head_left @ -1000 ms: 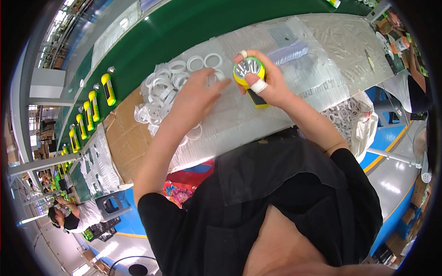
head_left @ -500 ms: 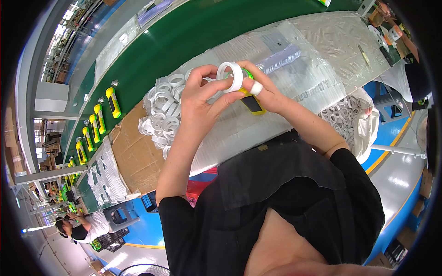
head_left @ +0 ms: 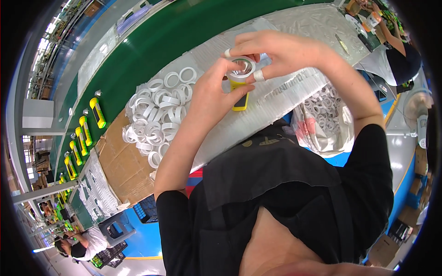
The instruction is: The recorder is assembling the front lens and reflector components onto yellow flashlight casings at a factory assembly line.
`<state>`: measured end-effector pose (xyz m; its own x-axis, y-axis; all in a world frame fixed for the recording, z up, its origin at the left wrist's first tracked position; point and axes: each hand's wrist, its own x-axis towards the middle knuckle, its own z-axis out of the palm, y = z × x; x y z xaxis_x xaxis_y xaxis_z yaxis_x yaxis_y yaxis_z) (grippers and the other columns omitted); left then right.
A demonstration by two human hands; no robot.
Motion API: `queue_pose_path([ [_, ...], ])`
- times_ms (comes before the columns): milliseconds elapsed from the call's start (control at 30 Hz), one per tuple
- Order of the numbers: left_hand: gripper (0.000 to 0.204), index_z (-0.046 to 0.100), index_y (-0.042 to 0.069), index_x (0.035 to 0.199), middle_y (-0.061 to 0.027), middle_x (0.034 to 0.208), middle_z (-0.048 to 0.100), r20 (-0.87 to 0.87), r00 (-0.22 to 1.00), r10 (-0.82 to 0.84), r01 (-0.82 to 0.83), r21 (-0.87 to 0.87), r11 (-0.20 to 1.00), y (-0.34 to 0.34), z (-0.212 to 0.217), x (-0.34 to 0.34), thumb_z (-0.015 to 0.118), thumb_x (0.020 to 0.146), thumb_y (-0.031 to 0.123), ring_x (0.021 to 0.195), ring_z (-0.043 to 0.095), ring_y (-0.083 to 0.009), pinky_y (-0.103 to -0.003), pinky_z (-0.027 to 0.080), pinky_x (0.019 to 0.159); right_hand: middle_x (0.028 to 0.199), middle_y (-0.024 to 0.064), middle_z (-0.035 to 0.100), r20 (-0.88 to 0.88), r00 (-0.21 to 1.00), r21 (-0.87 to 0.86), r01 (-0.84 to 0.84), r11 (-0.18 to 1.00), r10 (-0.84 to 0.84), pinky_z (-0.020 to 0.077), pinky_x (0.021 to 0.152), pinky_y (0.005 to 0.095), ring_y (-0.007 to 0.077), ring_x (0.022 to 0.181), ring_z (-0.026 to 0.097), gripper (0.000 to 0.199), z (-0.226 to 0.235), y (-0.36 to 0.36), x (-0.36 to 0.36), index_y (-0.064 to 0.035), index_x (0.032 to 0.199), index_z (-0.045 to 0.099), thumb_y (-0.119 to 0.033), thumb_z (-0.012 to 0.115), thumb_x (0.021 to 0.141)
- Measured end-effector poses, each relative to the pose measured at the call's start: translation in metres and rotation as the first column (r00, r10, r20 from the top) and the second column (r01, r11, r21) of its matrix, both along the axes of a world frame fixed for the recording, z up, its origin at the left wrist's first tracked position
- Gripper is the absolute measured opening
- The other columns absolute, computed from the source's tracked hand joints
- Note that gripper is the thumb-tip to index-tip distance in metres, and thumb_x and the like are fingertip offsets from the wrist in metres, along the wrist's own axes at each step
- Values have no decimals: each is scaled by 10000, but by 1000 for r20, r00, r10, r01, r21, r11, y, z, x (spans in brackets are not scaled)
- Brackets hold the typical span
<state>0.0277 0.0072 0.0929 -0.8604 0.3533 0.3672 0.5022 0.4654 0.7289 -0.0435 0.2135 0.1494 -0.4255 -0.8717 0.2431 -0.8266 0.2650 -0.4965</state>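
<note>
A yellow flashlight [head_left: 240, 103] stands head up above the plastic-covered bench, a white ring [head_left: 251, 70] around its shiny head. My left hand [head_left: 209, 94] is closed on the flashlight's head end from the left, its thumb against the upper body and its index finger over the rim. From the right, my right hand [head_left: 276, 53] has thumb and fingers closed about the white ring. White wraps cover two of its digits. To the left of my left hand lies a heap of loose white rings [head_left: 159, 110].
Several yellow flashlights [head_left: 84, 130] lie in a row on the green conveyor [head_left: 138, 53] at left. Flattened cardboard [head_left: 122, 158] lies beside the rings. A white sack [head_left: 317, 133] of more rings sits at right. A co-worker [head_left: 403, 64] works at far right, another [head_left: 87, 244] at lower left.
The white ring, earlier held up between my hands, is now at the flashlight's head. My right hand has come over it from the right, and the flashlight stands more upright.
</note>
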Motion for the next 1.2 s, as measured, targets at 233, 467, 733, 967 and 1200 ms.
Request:
queue_pose_path([
  [233,397,568,50,1015,-84,1002,684,-68,997,-22,25,53,998,10,-11,-6,827,732,151,903,659,-214,-332,508,811,865,108,586,32,999,238,-51,970,44,497,637,343,242,736,601,360,11,-1,-6,12,1029,619,-86,730,700],
  [467,390,577,31,1000,-80,939,681,-87,996,18,-16,27,1000,10,-14,-6,830,729,152,884,651,-193,-319,506,805,757,132,603,2,968,352,235,906,-252,468,572,347,252,659,596,443,9,-14,11,23,916,607,-297,797,676],
  [733,404,582,46,1022,-65,941,680,-97,995,27,-21,65,998,10,-20,-8,835,723,142,891,647,-185,-312,501,806,819,121,585,-42,988,59,148,987,-146,463,608,372,270,709,581,428,-12,-3,13,-7,1000,576,-294,764,743],
  [967,1103,262,77,1468,-204,1374,486,-106,976,-191,214,283,935,-8,-18,-11,918,597,240,1274,493,-320,-433,415,1049,789,128,584,3,984,-45,178,983,-178,456,588,354,251,660,572,402,17,9,34,-4,975,583,-309,751,773],
  [1200,583,509,50,1256,-85,1044,647,516,486,-705,544,453,707,-17,32,38,799,765,171,963,628,-207,-359,508,835,881,130,635,-294,938,-134,-231,964,184,510,618,342,297,695,641,544,52,6,62,-24,1168,551,-434,660,829],
])
